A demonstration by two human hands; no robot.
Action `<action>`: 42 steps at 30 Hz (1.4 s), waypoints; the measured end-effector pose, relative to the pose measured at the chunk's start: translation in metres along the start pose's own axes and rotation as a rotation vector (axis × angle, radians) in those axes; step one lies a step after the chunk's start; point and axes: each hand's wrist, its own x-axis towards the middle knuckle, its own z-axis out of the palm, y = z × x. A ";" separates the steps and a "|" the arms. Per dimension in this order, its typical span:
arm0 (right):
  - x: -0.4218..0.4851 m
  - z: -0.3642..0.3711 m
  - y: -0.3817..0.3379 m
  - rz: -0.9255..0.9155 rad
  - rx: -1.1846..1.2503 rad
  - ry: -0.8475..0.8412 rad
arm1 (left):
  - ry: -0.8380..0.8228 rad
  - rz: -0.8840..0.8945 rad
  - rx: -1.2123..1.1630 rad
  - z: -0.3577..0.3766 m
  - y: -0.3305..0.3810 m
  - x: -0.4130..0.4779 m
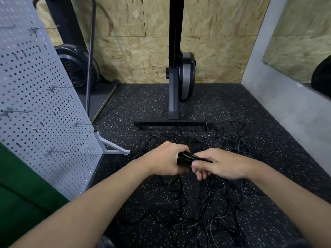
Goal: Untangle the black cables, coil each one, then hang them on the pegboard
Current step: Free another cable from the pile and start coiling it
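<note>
Just below the middle of the frame, both hands meet over a small black coil [185, 158] of cable. The left hand [166, 161] has its fingers curled tight round the coil's left end, knuckles up. The right hand [221, 164] pinches the other end between the thumb and the curled fingers. The coil's long axis runs left to right across the frame, dipping slightly toward the right, and its right end is hidden under the right hand's fingers. A strand seems to drop from it to the heap, but which one cannot be told. The remaining cables [216, 203] lie in a loose tangle on the speckled floor [143, 108], spreading from just beyond the hands down to the lower right of the frame, with loops pointing every way. The pegboard [35, 108] stands upright along the left edge, well apart from the coil, and its wire hooks [60, 87] are bare. At top centre an exercise machine [179, 77] stands against the chipboard wall [215, 51], its base bar touching the far edge of the tangle.
</note>
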 end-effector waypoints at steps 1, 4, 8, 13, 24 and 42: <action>-0.001 0.000 0.000 0.003 0.007 -0.028 | -0.008 -0.006 -0.014 0.001 0.000 -0.001; 0.000 0.000 -0.001 0.023 -0.009 -0.086 | -0.013 -0.034 0.007 0.003 0.004 -0.001; 0.003 0.007 -0.004 0.064 -0.144 -0.059 | 0.013 -0.151 0.098 0.003 0.010 0.004; 0.007 0.014 -0.005 0.051 -0.255 0.055 | 0.103 -0.258 0.252 -0.002 0.019 0.009; 0.002 -0.002 0.012 -0.003 -0.148 0.307 | 0.162 -0.317 -0.584 0.005 -0.023 -0.006; 0.019 0.009 0.021 0.068 0.008 0.536 | 0.395 -0.387 -1.253 -0.001 0.016 0.005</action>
